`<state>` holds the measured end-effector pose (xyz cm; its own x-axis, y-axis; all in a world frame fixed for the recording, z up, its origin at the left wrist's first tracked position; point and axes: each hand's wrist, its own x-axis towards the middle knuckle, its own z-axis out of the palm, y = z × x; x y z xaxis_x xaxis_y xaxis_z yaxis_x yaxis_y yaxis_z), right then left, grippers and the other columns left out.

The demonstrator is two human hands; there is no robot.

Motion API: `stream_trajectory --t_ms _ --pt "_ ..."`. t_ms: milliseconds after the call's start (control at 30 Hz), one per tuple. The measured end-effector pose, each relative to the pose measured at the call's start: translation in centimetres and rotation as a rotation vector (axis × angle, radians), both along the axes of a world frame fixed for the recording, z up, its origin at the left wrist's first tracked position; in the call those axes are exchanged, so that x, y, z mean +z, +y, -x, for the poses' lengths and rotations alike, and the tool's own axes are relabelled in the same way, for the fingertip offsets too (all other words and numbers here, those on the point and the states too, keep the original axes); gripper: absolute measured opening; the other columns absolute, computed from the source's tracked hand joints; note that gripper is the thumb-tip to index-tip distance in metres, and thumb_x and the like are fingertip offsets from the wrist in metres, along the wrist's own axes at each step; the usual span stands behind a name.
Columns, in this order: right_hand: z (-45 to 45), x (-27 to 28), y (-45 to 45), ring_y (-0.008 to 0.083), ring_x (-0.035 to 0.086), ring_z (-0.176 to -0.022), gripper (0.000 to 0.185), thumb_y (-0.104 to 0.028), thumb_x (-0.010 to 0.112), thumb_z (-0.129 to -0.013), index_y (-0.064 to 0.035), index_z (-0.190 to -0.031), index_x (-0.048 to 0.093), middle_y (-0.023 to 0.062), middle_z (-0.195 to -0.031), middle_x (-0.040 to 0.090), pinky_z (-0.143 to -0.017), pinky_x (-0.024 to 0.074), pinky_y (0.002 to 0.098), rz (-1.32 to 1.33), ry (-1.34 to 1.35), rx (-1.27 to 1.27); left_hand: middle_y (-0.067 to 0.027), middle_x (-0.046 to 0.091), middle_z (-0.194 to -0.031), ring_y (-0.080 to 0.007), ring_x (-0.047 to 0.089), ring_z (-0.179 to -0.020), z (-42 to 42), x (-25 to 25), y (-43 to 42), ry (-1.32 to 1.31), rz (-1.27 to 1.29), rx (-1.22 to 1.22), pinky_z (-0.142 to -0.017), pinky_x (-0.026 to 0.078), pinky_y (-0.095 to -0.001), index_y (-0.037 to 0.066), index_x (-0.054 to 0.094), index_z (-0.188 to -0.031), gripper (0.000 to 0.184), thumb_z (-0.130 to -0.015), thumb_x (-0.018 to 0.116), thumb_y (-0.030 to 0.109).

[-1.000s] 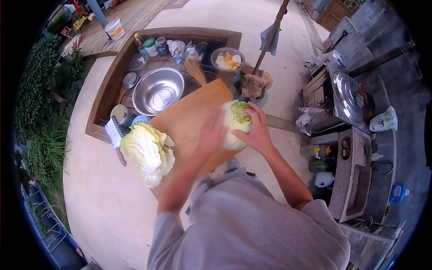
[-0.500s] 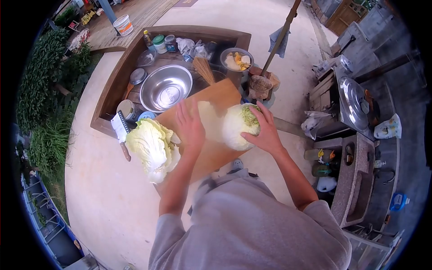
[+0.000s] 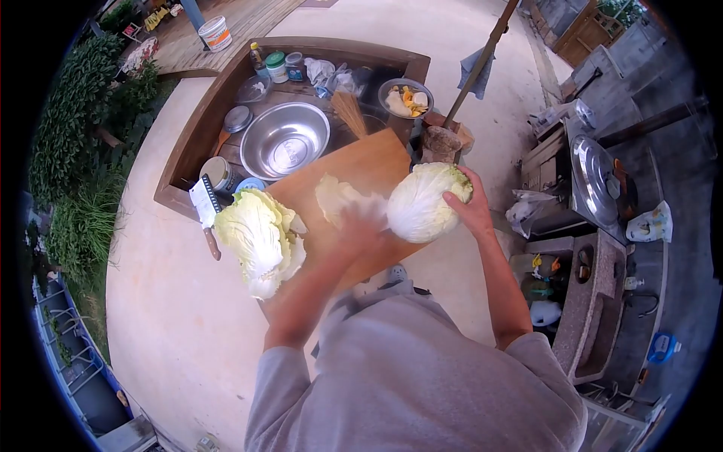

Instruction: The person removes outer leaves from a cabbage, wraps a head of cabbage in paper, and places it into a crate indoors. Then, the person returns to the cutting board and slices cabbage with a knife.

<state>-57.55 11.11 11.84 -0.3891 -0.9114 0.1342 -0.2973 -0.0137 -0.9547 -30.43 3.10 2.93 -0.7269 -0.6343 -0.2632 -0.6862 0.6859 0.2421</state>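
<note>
A pale napa cabbage [image 3: 423, 205] lies over the right part of the wooden cutting board [image 3: 376, 160]. My right hand [image 3: 474, 202] grips its leafy end from the right, thumb on top. Smeared by motion, my left hand [image 3: 367, 226] is over the board just left of the cabbage; its fingers cannot be made out. Behind it a loose cabbage leaf [image 3: 333, 197] lies on the wood. Several peeled cabbage leaves [image 3: 261, 239] are piled at the board's left end. Beside the pile is a cleaver [image 3: 205, 211] with a wooden handle.
Beyond the board stand a steel basin [image 3: 285, 139], a straw whisk [image 3: 348, 113], jars [image 3: 276, 68] and a bowl of food pieces [image 3: 407, 98], within a wooden-framed table [image 3: 181, 151]. A pole [image 3: 482, 64] rises behind. At right are a stone sink [image 3: 599, 309] and a lidded wok [image 3: 591, 177].
The cabbage has been turned, its leafy end now pointing right, with my right hand on that end. My left hand has swept right across the board toward the cabbage.
</note>
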Motion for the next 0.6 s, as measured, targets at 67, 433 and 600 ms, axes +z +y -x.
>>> stream_trajectory --t_ms 67,433,600 --pt "0.9 -0.9 0.8 0.0233 0.052 -0.123 0.070 -0.017 0.081 -0.080 -0.0043 -0.140 0.049 0.0123 -0.135 0.052 -0.106 0.0437 0.0370 0.027 -0.053 0.008 -0.0130 0.028 -0.163 -0.0583 0.024 -0.142 0.4 -0.5 0.7 0.002 0.044 0.007 -0.110 0.016 -0.0754 0.025 0.049 -0.147 0.065 -0.089 0.057 0.052" --pt "4.2 -3.1 2.1 0.0192 0.054 -0.120 0.065 -0.014 0.077 -0.087 -0.0059 -0.144 0.047 0.0091 -0.133 0.057 -0.102 0.0463 0.0322 0.068 -0.350 -0.067 -0.0090 0.057 -0.143 -0.0528 0.046 -0.128 2.1 -5.0 1.7 0.283 0.343 0.126 -0.106 0.036 -0.0605 0.024 0.054 -0.143 0.055 -0.089 0.057 0.010" --pt "5.8 -4.5 1.5 0.0175 0.054 -0.118 0.061 -0.014 0.075 -0.089 -0.0059 -0.143 0.048 0.0088 -0.132 0.057 -0.101 0.0466 0.0305 0.047 -0.405 -0.087 -0.0103 0.054 -0.145 -0.0522 0.048 -0.125 2.1 -4.3 1.8 0.250 0.367 0.078 -0.105 0.038 -0.0582 0.023 0.051 -0.145 0.061 -0.087 0.057 0.007"
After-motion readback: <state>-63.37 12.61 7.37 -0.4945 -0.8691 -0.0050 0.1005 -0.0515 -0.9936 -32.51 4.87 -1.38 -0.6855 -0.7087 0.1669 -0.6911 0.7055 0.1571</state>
